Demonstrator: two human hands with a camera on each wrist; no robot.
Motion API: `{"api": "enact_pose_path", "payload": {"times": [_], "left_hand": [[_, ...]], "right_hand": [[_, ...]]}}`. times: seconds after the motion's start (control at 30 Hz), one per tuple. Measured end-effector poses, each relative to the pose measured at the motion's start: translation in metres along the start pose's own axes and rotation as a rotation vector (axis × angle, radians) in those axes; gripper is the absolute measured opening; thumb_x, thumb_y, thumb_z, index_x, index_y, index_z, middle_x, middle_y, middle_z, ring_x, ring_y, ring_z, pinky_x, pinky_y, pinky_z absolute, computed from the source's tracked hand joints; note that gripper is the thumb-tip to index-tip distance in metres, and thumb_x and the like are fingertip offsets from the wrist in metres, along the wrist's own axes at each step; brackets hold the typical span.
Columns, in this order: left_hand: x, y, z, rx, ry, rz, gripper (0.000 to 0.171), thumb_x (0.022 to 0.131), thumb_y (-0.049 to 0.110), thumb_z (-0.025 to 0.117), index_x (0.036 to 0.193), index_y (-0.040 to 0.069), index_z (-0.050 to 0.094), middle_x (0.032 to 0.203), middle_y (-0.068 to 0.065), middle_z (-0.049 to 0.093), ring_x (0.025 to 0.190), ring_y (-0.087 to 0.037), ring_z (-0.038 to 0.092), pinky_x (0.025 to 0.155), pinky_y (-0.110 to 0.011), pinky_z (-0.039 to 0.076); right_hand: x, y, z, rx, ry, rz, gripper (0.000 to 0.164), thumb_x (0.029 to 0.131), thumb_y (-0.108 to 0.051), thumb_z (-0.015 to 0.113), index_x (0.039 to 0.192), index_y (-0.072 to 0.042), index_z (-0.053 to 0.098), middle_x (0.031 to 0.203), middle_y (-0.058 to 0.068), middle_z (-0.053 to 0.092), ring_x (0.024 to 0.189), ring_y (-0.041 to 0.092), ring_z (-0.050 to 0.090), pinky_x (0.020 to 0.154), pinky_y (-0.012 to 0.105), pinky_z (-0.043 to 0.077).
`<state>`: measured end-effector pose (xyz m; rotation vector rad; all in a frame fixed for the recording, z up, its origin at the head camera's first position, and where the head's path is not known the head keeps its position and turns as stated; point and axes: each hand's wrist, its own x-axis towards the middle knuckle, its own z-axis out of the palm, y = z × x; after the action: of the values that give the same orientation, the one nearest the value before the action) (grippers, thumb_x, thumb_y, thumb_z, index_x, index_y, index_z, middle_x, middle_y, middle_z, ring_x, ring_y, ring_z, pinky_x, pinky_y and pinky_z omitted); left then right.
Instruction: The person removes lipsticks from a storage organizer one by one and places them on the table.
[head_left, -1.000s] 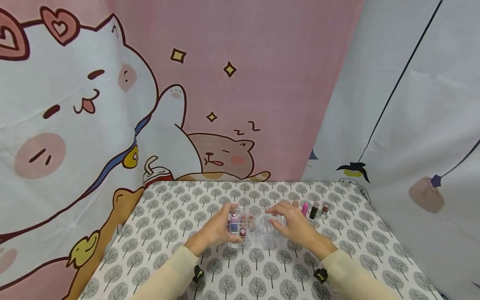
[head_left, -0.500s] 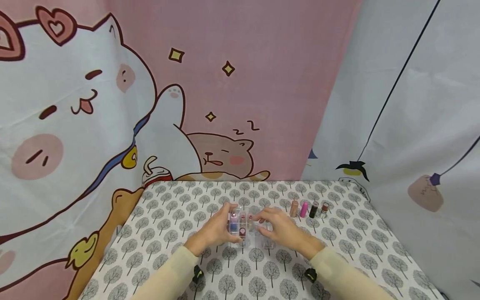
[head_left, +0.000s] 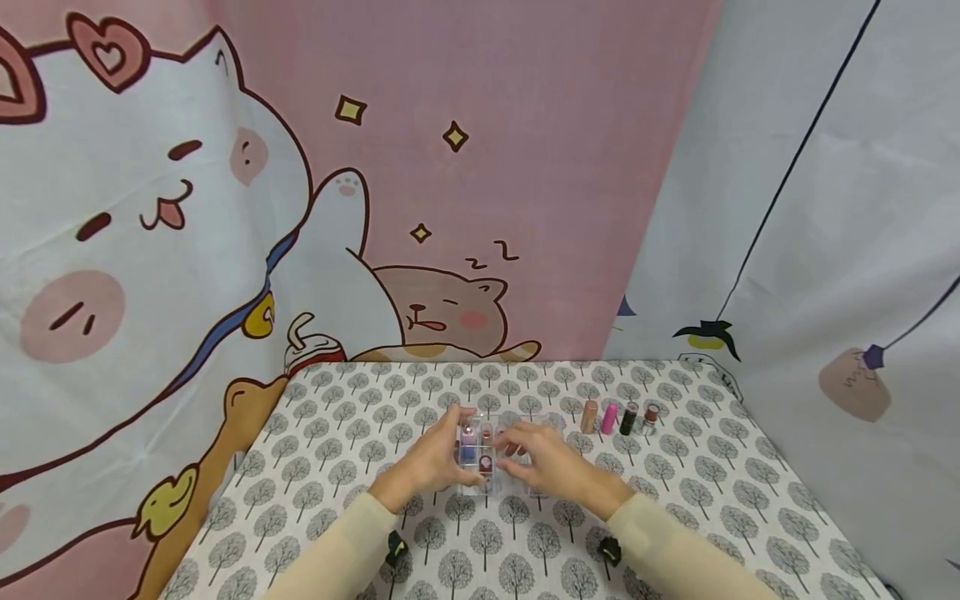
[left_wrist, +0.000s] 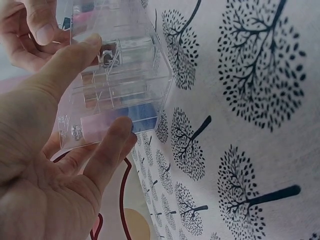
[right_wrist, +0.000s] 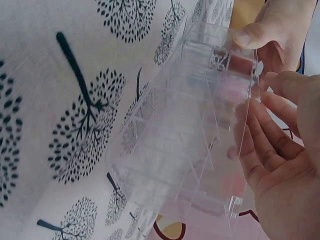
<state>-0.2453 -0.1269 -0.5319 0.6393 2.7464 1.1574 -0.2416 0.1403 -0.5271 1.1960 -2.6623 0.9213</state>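
Note:
A clear plastic lipstick organizer (head_left: 480,490) stands on the tree-print cloth, split into small compartments. My left hand (head_left: 431,457) grips its left end, thumb at the near side and fingers at the far side. Inside that end sit a lilac-and-blue lipstick tube (head_left: 468,442), a pinkish one (head_left: 487,434) and a dark red-capped one (head_left: 486,463). My right hand (head_left: 543,458) hovers over the organizer's middle, fingers loosely bent, thumb and fingertips apart. In the right wrist view its fingertips (right_wrist: 256,107) are right at the upper edge; a lipstick there is hidden behind the hand.
Right of the organizer, a row stands on the cloth: a tan lipstick (head_left: 589,417), a bright pink one (head_left: 608,419), a black one (head_left: 627,419) and a clear-based one with a brown-red top (head_left: 650,418). A printed curtain (head_left: 570,208) hangs behind the table.
My right hand has moved left from the organizer's right end to its middle, now covering a lipstick seen before. The tan lipstick has come into full view. My left hand stays in place.

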Motion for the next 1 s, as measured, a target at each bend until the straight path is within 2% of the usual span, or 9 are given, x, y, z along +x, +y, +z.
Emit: {"api": "enact_pose_path", "payload": {"times": [0.17,0.43,0.6,0.7,0.83,1.0], "left_hand": [[0.0,0.0,-0.001,-0.008,0.001,0.005,0.12,0.076,0.023,0.112,0.171,0.013,0.04,0.157,-0.023,0.067,0.127,-0.039,0.076,0.11,-0.053,0.069],[0.001,-0.001,-0.002,-0.004,-0.003,0.006,0.122,0.075,0.022,0.112,0.173,0.011,0.039,0.153,-0.021,0.069,0.12,-0.036,0.077,0.105,-0.05,0.07],[0.0,-0.001,-0.002,0.002,-0.005,0.016,0.121,0.076,0.021,0.112,0.172,0.01,0.04,0.149,-0.02,0.07,0.114,-0.034,0.077,0.096,-0.042,0.07],[0.0,-0.001,-0.002,0.006,-0.004,0.019,0.12,0.076,0.021,0.112,0.172,0.009,0.04,0.148,-0.02,0.069,0.112,-0.035,0.077,0.093,-0.04,0.068],[0.0,-0.001,-0.001,0.01,0.0,0.025,0.12,0.076,0.021,0.113,0.171,0.008,0.041,0.151,-0.022,0.068,0.115,-0.036,0.078,0.098,-0.044,0.069],[-0.001,-0.001,-0.001,0.016,0.007,0.043,0.12,0.075,0.02,0.113,0.17,0.007,0.041,0.154,-0.025,0.067,0.121,-0.038,0.077,0.106,-0.053,0.07]], "right_hand": [[0.005,-0.002,0.006,0.044,-0.013,-0.001,0.03,0.108,-0.014,0.083,0.136,-0.004,0.08,0.126,0.009,0.083,0.105,0.014,0.08,0.093,0.027,0.072],[0.01,-0.005,0.014,0.062,-0.041,0.012,0.026,0.109,-0.017,0.083,0.133,-0.005,0.08,0.122,0.005,0.083,0.101,0.004,0.075,0.09,0.022,0.07],[0.01,-0.005,0.017,0.055,-0.047,0.03,0.028,0.11,-0.02,0.082,0.135,-0.007,0.08,0.122,0.002,0.083,0.101,0.003,0.075,0.09,0.019,0.068],[0.01,-0.004,0.018,0.054,-0.049,0.031,0.03,0.11,-0.02,0.082,0.136,-0.006,0.08,0.121,0.003,0.083,0.101,0.002,0.075,0.091,0.023,0.07],[0.01,-0.002,0.02,0.053,-0.055,0.028,0.03,0.111,-0.021,0.082,0.137,-0.007,0.08,0.121,0.002,0.083,0.101,0.001,0.074,0.091,0.028,0.072],[0.011,-0.001,0.021,0.062,-0.064,0.034,0.029,0.111,-0.021,0.081,0.136,-0.007,0.08,0.121,0.003,0.083,0.1,0.001,0.074,0.091,0.024,0.07]]}}
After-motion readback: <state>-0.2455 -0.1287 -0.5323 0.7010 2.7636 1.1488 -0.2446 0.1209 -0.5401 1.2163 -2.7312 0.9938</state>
